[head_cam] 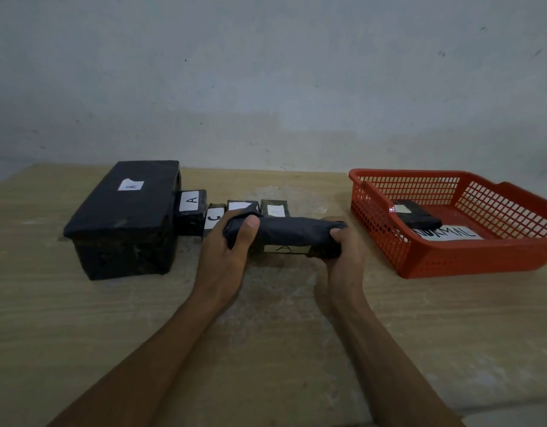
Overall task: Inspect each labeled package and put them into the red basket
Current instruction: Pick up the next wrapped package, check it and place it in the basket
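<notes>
Head view. Both hands hold one long black-wrapped package (292, 234) crosswise over the wooden table (81, 334). Its shape is roughly cylindrical, the wrap matte and creased, and a white label reading "A" faces the camera on the underside edge.

Left hand (227, 241): fingers curled around the left end, thumb pressed flat on top. Right hand (343, 251): fingers clenched around the right end, fingertips (336, 233) showing over the top edge.

Just beyond the left-hand fingers stands a row of small black packages: one labelled "C" (213, 221), two with white labels partly hidden (239, 206) (274, 208), and one labelled "A" (190, 211). The "A" package touches a large black box (124, 220), which is rectangular with taped, wrinkled seams and an "A" label on top.

To the right of the right-hand fingers, apart from them, sits the red basket (435, 260), plastic lattice with a low rim. Inside lies one flat black package (415, 215) and a white sheet reading "NORMAL" (450, 233).

The table is light grained wood, scuffed beneath the hands. There is open surface between the held package and the basket rim, and more toward the near edge.
</notes>
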`<action>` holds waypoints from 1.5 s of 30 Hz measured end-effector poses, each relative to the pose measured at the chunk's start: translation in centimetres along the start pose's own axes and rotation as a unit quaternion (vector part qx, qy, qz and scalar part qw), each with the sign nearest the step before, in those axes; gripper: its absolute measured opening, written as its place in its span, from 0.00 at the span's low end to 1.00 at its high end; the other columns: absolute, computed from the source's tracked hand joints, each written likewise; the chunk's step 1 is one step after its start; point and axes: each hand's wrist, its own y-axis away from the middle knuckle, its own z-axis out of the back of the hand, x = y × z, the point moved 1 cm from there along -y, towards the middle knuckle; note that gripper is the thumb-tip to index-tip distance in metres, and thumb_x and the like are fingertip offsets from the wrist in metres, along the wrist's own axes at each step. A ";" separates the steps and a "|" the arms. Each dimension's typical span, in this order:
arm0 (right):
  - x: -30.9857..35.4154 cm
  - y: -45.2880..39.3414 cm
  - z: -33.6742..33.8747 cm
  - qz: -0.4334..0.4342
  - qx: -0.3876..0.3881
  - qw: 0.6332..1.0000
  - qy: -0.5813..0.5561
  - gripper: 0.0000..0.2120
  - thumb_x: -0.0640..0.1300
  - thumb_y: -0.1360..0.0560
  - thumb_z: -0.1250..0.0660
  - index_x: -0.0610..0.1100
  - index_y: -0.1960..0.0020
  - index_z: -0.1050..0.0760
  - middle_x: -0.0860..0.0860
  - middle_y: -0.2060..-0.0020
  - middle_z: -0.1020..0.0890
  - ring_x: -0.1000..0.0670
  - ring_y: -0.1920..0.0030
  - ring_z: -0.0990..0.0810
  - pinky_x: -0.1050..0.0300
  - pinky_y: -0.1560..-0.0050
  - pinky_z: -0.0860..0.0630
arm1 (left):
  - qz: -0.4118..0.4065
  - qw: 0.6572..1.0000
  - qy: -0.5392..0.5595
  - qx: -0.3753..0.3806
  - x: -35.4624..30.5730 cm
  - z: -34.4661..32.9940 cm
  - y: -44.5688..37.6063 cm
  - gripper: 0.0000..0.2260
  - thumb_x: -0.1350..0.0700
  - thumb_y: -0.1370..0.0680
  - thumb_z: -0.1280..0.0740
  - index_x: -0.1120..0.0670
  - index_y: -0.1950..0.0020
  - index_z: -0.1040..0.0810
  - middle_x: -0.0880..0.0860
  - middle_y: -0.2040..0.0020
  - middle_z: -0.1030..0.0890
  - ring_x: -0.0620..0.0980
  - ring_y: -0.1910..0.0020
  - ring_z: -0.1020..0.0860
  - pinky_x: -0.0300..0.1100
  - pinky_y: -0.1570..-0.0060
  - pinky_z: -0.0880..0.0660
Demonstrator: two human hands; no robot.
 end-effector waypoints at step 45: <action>1.0 1.7 -0.3 0.127 0.064 0.963 0.227 0.19 0.45 0.29 0.22 0.48 0.44 0.28 0.52 0.50 0.21 0.59 0.51 0.19 0.66 0.57 0.22 | -0.038 0.998 -0.013 -0.040 0.4 0.4 -0.2 0.23 0.38 0.35 0.26 0.33 0.45 0.30 0.35 0.46 0.25 0.26 0.49 0.26 0.26 0.55 0.25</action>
